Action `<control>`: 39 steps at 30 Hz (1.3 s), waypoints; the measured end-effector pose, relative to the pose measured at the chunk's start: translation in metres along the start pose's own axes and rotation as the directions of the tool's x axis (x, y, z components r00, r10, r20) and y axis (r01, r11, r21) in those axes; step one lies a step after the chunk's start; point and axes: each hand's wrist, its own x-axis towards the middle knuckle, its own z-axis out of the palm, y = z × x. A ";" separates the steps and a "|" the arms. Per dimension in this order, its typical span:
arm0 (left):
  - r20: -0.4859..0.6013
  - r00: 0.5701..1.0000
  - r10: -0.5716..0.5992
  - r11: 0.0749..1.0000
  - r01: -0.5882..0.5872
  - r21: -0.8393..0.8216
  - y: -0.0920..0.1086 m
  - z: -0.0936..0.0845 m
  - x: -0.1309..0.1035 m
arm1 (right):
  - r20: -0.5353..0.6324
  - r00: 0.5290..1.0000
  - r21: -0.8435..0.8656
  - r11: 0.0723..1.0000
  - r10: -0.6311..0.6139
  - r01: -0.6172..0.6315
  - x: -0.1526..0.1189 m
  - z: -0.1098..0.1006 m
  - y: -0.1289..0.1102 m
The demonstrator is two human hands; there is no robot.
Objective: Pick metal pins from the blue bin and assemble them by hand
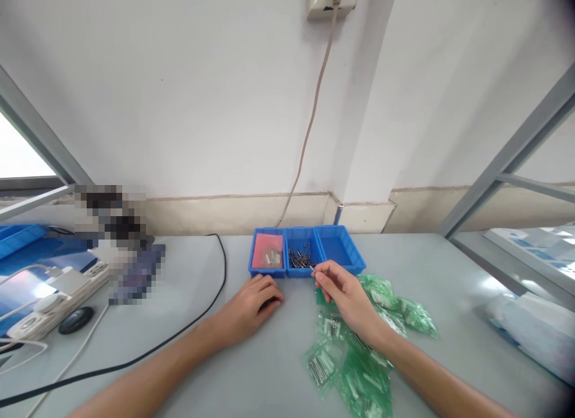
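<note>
Three blue bins stand side by side near the wall. The left bin [266, 273] holds a pink sheet [265, 245] and a clear bag of small parts [271, 258]. Dark metal screws [300, 257] lie in the middle bin, while the right bin [338, 250] shows a bare bottom. My right hand [339, 287] pinches a small metal screw [311, 267] at the front edge of the bins. My left hand [251, 304] rests on the table before the left bin, fingers curled and apart, with nothing seen in it. Green bags of metal parts [359, 370] lie under and around my right forearm.
A black cable [193, 321] crosses the grey table [265, 376] on the left. Beyond it are a black mouse [75, 320] and a white power strip [49, 310]. A plastic-wrapped pack [536, 328] lies at the right edge. Metal frame posts rise on both sides.
</note>
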 end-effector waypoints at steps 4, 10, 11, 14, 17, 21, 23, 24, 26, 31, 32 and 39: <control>-0.002 1.000 0.008 1.000 -0.008 -0.021 -0.001 0.000 0.000 | -0.006 1.000 0.003 1.000 0.007 -0.007 0.001 0.001 0.003; -0.007 1.000 0.014 0.999 -0.014 -0.042 -0.003 0.001 0.000 | 0.002 1.000 0.004 1.000 -0.002 0.002 0.002 0.001 0.007; -0.006 1.000 0.011 0.999 -0.011 -0.046 -0.003 0.001 0.000 | 0.003 1.000 0.010 1.000 -0.003 0.003 0.002 0.001 0.007; -0.003 1.000 -0.006 0.998 0.006 -0.059 -0.004 0.002 0.000 | 0.015 1.000 0.031 0.999 -0.008 0.007 0.001 0.000 0.007; 0.002 1.000 -0.015 0.997 0.015 -0.071 -0.004 0.002 0.000 | 0.024 1.000 0.042 0.999 -0.003 0.002 0.000 0.000 0.006; 0.005 1.000 -0.009 0.997 0.010 -0.073 -0.003 0.000 0.000 | 0.011 1.000 0.071 0.997 0.000 0.000 0.000 0.000 0.002; 0.007 1.000 -0.010 0.998 0.010 -0.068 -0.003 -0.001 0.000 | 0.010 1.000 0.087 0.996 -0.004 0.003 0.000 0.000 0.001; 0.006 1.000 -0.009 0.998 0.010 -0.065 -0.003 -0.001 0.000 | 0.011 1.000 0.091 0.996 -0.002 0.001 0.000 0.000 0.000; 0.006 1.000 -0.009 0.998 0.010 -0.056 -0.003 -0.001 0.000 | 0.017 1.000 0.089 0.996 0.011 -0.012 0.000 0.000 0.000; 0.016 1.000 -0.008 0.999 0.009 -0.048 -0.003 0.000 0.001 | 0.043 0.998 0.105 0.993 0.055 -0.059 -0.001 0.000 0.002; 0.015 1.000 -0.008 0.999 0.009 -0.049 -0.004 0.000 0.001 | 0.045 0.997 0.110 0.992 0.057 -0.062 -0.001 0.000 0.003; 0.001 1.000 -0.004 0.999 0.004 -0.052 -0.006 0.002 0.000 | 0.026 0.999 0.115 0.993 0.039 -0.042 -0.001 0.000 0.006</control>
